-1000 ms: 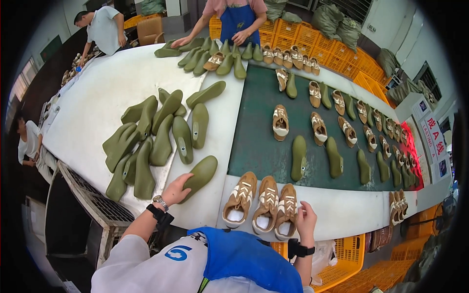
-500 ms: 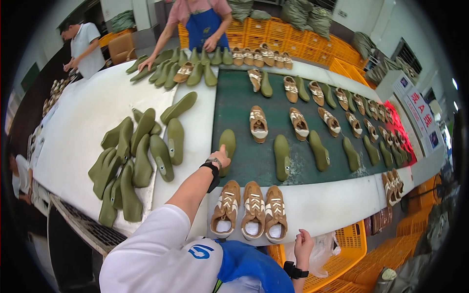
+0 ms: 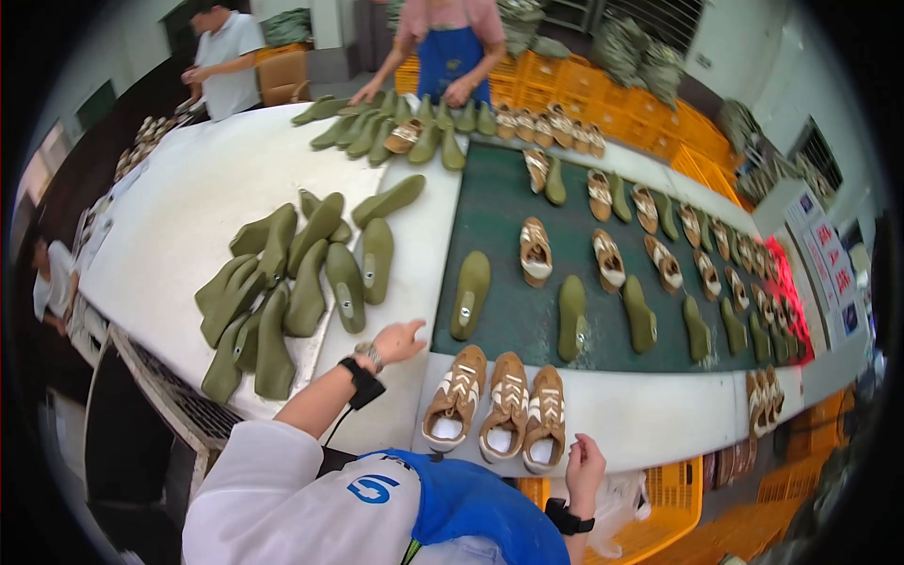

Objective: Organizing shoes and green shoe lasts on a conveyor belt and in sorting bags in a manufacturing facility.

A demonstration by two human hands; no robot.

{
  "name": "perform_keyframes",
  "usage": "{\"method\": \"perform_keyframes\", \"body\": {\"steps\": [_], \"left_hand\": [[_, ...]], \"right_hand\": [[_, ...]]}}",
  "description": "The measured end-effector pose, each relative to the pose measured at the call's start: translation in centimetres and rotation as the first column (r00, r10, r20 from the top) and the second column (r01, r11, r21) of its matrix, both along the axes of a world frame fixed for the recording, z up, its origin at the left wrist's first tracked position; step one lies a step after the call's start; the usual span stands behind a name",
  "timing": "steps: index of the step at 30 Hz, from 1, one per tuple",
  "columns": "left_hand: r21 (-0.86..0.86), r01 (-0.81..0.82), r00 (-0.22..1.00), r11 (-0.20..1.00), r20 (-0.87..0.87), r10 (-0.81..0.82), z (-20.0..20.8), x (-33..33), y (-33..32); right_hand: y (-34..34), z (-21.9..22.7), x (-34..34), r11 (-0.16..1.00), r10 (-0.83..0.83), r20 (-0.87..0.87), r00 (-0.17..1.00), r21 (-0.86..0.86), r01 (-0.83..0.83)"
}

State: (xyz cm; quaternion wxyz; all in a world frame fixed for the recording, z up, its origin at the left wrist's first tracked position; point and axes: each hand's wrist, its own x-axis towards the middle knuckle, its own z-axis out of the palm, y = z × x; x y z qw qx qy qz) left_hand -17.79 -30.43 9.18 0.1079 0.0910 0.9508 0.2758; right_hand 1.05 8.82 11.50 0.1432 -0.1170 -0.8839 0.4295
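My left hand [image 3: 398,341] is over the white table edge, fingers stretched out and holding nothing. Just beyond it, a green shoe last [image 3: 472,294] lies on the dark green conveyor belt [image 3: 508,325], apart from my fingers. Three brown sneakers with white stripes [image 3: 456,400] stand in a row on the white ledge close to me. Beside the rightmost of these hangs my right hand [image 3: 586,466], its fingers curled in with nothing visible in them. To the left of my left hand is a loose pile of green shoe lasts [image 3: 273,292] on the white table.
Along the belt run rows of brown sneakers [image 3: 535,250] and more lasts [image 3: 572,315]. Across the table a person in a blue apron [image 3: 454,66] handles lasts. Another person [image 3: 231,61] stands at the far left. A yellow crate [image 3: 673,494] sits below the ledge on my right.
My left hand has let go of the nearest last on the belt and drawn back toward me and left. The whole view has shifted; my right hand stays by the ledge.
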Motion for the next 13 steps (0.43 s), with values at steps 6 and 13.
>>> {"method": "perform_keyframes", "body": {"steps": [6,13], "left_hand": [[-0.133,0.181,0.937,0.974,-0.278,-0.212,-6.8,12.4,-3.5],[-0.243,0.069,0.983,0.968,0.183,-0.024,-2.2,18.2,-2.5]], "right_hand": [[-7.4,3.7,-1.0,0.819,0.541,0.078,0.838,0.180,-0.545],[-12.7,-3.6,-5.0,0.254,0.881,0.322,0.348,0.299,-0.920]]}}
